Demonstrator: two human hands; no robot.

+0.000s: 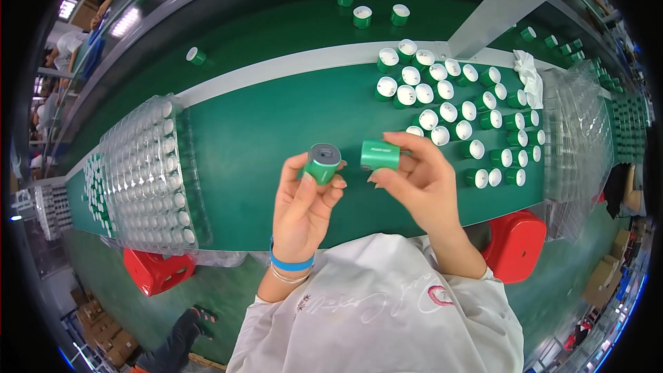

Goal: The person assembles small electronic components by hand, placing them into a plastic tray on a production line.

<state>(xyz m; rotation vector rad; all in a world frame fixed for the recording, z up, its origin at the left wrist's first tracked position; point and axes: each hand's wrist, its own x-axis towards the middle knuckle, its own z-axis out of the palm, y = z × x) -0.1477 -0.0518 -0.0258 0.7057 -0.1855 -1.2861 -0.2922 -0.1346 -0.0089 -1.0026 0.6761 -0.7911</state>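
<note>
Between the thumb and fingers of my left hand (301, 208) is a short green cylinder (322, 170), its dark grey end with small openings tilted up toward me. My right hand (427, 185) grips a second green cylinder (380, 155) on its side, with white print along it. The two cylinders are close together but apart, above the green work surface (255, 131). To the right of my right hand stand many similar green cylinders (474, 177) with white tops, some of them very near its fingers.
Clear plastic trays (145, 173) holding rows of cylinders are stacked at left; more clear trays (577, 138) sit at right. A white cloth (528, 77) lies by the metal post (514, 10). Beyond the pale rail, a few cylinders (362, 17) stand on another green surface. Red stools (514, 245) flank me.
</note>
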